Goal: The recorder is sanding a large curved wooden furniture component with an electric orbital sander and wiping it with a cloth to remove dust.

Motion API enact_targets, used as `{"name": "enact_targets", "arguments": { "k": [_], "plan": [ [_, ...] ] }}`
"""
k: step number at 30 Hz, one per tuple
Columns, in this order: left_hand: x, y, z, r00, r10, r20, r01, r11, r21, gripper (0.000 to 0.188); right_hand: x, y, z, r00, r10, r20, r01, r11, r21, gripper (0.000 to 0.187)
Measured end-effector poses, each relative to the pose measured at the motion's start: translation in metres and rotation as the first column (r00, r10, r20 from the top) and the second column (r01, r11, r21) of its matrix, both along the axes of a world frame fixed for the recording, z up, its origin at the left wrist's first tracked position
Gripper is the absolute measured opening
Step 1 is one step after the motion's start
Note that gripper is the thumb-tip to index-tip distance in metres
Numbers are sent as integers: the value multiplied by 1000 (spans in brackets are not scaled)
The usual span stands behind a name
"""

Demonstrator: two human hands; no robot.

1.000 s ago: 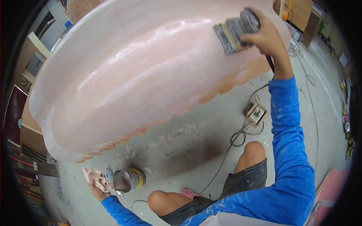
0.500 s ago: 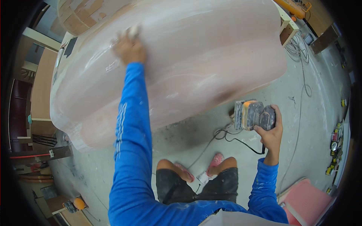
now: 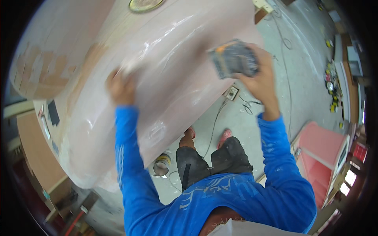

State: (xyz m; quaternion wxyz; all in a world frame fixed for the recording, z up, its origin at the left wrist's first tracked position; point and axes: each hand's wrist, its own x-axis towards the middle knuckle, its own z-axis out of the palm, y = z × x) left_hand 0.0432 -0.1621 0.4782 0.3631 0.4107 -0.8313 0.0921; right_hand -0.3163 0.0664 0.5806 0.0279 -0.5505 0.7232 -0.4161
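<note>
A large, glossy, pinkish-white curved shell fills the area ahead of me. My left hand is at its surface, fingers curled round a small whitish wad; motion blur hides what the wad is made of. In my right hand is an orange-and-black power sander, gripped by its dark rounded end. The sander is over or beside the shell's right part, its flat pad side facing left. I cannot tell whether the pad touches the shell.
A used can stands on the floor near my left leg. A socket box with cords lies by the shell's edge. To the right are a pink open box-like piece and several small tools. A wooden panel is at left.
My right hand has raised the sander from above the floor up to the shell. My left hand remains on the shell with the wad. The view has turned, bringing the can into sight.
</note>
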Motion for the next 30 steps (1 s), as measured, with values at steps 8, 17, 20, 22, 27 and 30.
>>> {"name": "enact_targets", "arguments": {
  "k": [8, 17, 20, 22, 27, 30],
  "plan": [
    [133, 88, 93, -149, 525, -838, 656, 687, 314, 59, 109, -134, 8, 968, 250, 5, -250, 966, 66, 61],
    [-46, 15, 54, 643, 435, -630, 66, 789, 611, 39, -86, -232, 22, 994, 99, -39, -74, 905, 419, 68],
    [-148, -45, 62, 950, 137, -279, -70, 969, 237, 49, -151, -260, 45, 995, -18, -100, 71, 825, 561, 81],
    [-195, -90, 50, 981, 37, -191, 22, 953, 301, 58, -191, -267, 55, 986, -122, -116, 166, 818, 550, 96],
    [-236, -190, 44, 933, 64, 354, -156, 959, 238, 43, -275, -267, 38, 988, -125, -92, 154, 870, 468, 93],
    [-179, -223, 49, 857, 287, 428, -447, 826, 342, 38, -252, -272, 39, 993, -45, -113, 90, 894, 438, 89]
  ]
}}
